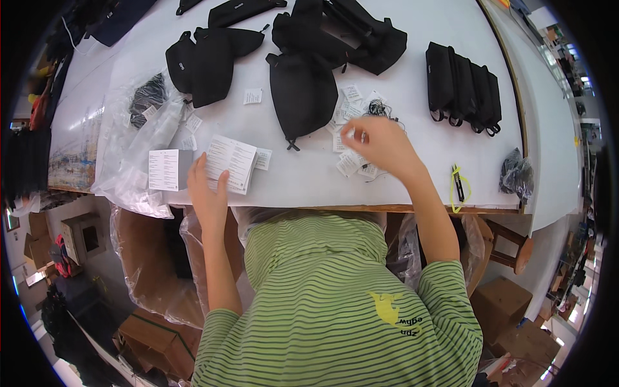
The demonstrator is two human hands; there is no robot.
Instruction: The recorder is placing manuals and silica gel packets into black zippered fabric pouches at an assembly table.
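My left hand (pixel 207 193) lies at the left edge of a small stack of white printed leaflets (pixel 235 161), its thumb and fingers apart and touching the paper. Left of it sits another white printed leaflet (pixel 164 170). My right hand (pixel 385 147) is raised over scattered white tags (pixel 349 162) and a tangle of thin black cords (pixel 378 108). Its fingers are curled into a pinch, and whatever is between them is too small to make out. Just beyond both hands lies a black fabric pouch (pixel 302 93) with a pull tab at its near end.
More black pouches (pixel 213 68) lie at the far side of the white table (pixel 400 187). A row of black pouches (pixel 462 87) stands at right. Near the front edge are a black-and-yellow cutter (pixel 458 185) and a dark bagged bundle (pixel 516 175). Clear plastic bags (pixel 138 161) lie left.
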